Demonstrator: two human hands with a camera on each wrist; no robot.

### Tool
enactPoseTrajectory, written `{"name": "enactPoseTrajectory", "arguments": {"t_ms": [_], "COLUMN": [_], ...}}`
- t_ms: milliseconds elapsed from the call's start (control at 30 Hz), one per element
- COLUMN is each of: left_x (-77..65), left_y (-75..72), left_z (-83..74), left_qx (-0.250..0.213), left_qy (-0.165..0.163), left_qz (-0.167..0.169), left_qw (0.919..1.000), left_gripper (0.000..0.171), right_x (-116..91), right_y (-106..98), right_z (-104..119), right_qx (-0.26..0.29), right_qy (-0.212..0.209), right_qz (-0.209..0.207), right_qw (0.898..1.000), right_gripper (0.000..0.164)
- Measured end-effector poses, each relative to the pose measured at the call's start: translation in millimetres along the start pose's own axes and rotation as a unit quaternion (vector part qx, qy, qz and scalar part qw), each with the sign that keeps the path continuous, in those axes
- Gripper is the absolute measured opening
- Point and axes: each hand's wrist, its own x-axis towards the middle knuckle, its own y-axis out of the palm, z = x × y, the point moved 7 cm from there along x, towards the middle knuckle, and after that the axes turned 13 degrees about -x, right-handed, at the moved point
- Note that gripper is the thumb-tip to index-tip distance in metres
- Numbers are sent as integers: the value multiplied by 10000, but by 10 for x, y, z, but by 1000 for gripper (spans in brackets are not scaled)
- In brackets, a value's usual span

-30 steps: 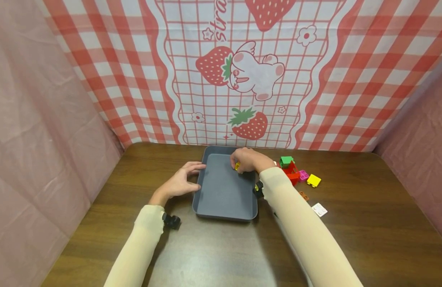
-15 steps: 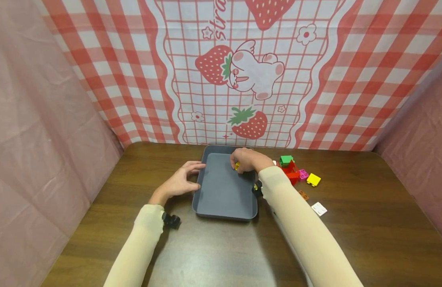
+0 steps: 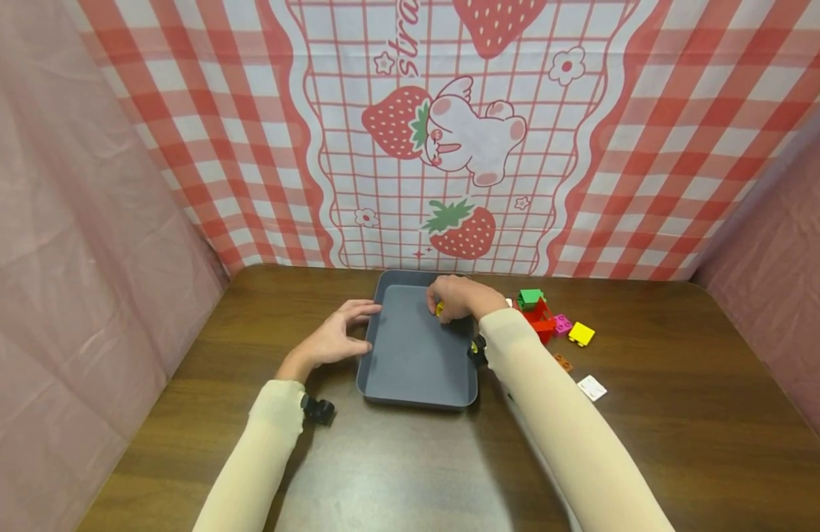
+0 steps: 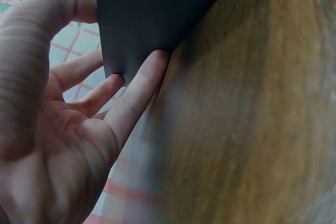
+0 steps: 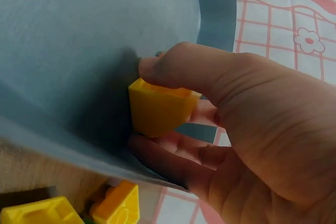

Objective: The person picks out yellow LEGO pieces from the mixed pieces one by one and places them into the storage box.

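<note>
A yellow building brick with a curved side is pinched between the thumb and fingers of my right hand. The brick stays low over the floor of the grey tray, towards its far right part. In the right wrist view the lower fingers lie between the brick and the tray's wall. My left hand holds the tray's left rim. In the left wrist view the tips of the thumb and one finger go behind the rim, while two other fingertips press the wall's outside.
Right of the tray lie a green brick, a red piece, a magenta brick, a yellow brick, an orange-brown piece and a white brick. The right sleeve hides part of the table. A checked cloth hangs behind.
</note>
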Motion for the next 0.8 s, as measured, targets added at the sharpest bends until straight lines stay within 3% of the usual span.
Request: {"name": "enactPoseTrajectory", "arguments": {"t_ms": [733,800], "left_x": [31,53], "left_y": [-16,-29], "left_z": [111,174], "left_qx": [-120,-97], "left_qy": [-54,-64], "left_qz": [-22,-35], "left_qw": [9999,9999], "left_gripper": [70,71], "right_x": [-79,-78], "right_y": [-66,-72], "right_z": [22,18], "right_qx": [58,45], "right_qy": [173,183], "right_qz": [322,344], "right_qw": [9993,9992], "right_gripper": [23,23]}}
